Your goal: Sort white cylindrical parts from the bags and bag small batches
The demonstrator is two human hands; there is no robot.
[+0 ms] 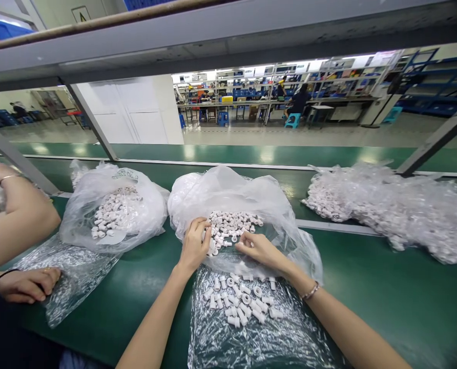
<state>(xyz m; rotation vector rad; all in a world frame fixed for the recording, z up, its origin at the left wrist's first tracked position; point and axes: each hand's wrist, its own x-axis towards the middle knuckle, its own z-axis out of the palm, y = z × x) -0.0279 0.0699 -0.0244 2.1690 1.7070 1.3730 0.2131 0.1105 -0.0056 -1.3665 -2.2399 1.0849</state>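
Observation:
In front of me an open clear plastic bag holds a pile of small white plastic fittings. My left hand curves over the left side of the pile, thumb and fingers apart. My right hand is at the pile's right front, thumb and fingertips pinched on what looks like one white fitting, mostly hidden by the fingers. Nearer to me, more loose white fittings lie scattered on a flat crinkled clear plastic sheet or bag.
To the left another open bag holds similar fittings, beside a co-worker's hand and bent arm. Filled clear bags lie at right on the green tabletop. A shelf beam crosses overhead, with slanted metal posts.

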